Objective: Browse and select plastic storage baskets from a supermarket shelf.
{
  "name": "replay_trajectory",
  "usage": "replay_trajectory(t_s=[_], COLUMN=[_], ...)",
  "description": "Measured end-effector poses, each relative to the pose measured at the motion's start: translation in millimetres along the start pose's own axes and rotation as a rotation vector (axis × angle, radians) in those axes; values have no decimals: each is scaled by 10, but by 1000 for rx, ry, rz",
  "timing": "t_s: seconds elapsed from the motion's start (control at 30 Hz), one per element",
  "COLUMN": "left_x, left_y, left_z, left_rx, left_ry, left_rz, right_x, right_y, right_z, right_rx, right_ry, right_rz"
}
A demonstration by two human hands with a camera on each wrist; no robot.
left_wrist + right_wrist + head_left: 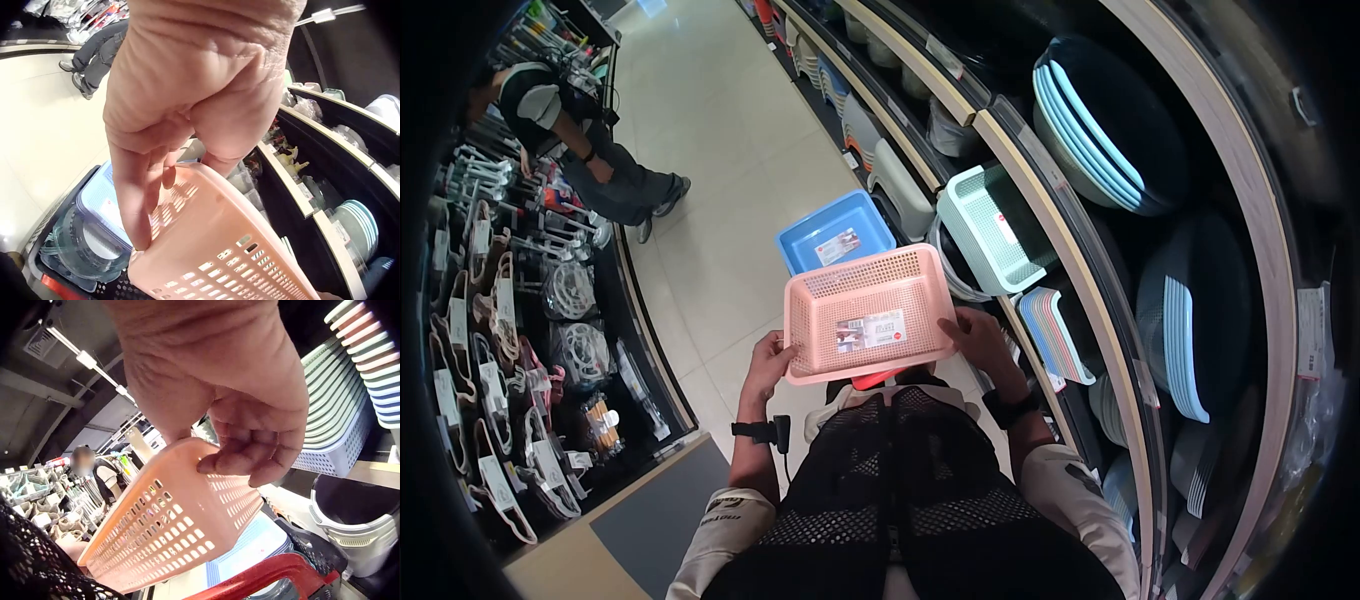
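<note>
Both hands grip a pink perforated plastic basket [870, 290] by its two short ends, its inside and a paper label [872, 332] facing up toward the head. My left hand [772, 362] holds the left end; in the left wrist view its fingers [134, 206] lie along the outer wall, with the thumb over the rim. My right hand [980, 342] pinches the right end, its curled fingers [240, 459] against the outside of the wall. Beyond the pink basket a blue basket [832, 228] sits lower down, on a dark shopping basket with a red handle [269, 573].
Shelves on the right bear stacks of light-blue basins [1090, 140], a mint-green basket stack [990, 225] and multicoloured trays [1055, 335]. A rack of hanging utensils [490, 400] lines the left. A person [590, 150] stands in the aisle [710, 150] near that rack.
</note>
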State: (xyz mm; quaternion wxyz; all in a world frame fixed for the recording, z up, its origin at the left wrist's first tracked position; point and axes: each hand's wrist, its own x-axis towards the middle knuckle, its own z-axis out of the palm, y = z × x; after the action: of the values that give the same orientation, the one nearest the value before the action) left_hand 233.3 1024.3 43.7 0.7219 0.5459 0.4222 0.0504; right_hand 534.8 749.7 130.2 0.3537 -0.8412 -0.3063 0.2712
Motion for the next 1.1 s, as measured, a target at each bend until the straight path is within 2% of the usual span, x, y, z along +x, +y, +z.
replay_trajectory(t_s=[0.13,0.2,0.47,0.63,0.7,0.9,1.1], left_x=[150,274,1034,1581,1789,2278,2624], left_y=[-111,-162,-165,-180,-199,-259,-484], left_z=[-106,-170,-323,-356,-347,-309,-316], left_rx=[-32,-38,40,17,29,48,83], left_ry=[73,118,309,299,332,310,297], left_rz=[-33,-45,-48,-41,-52,-53,-52], right_x=[15,-1,-174,-295,-358,-569,-743], right_y=[-74,-110,100,-43,56,105,149], right_z=[86,108,149,116,178,274,386], right_rx=[71,230,81,-12,102,156,226], right_ry=[-26,-32,-28,-35,14,50,104], right_rz=[11,32,107,198,204,375,461])
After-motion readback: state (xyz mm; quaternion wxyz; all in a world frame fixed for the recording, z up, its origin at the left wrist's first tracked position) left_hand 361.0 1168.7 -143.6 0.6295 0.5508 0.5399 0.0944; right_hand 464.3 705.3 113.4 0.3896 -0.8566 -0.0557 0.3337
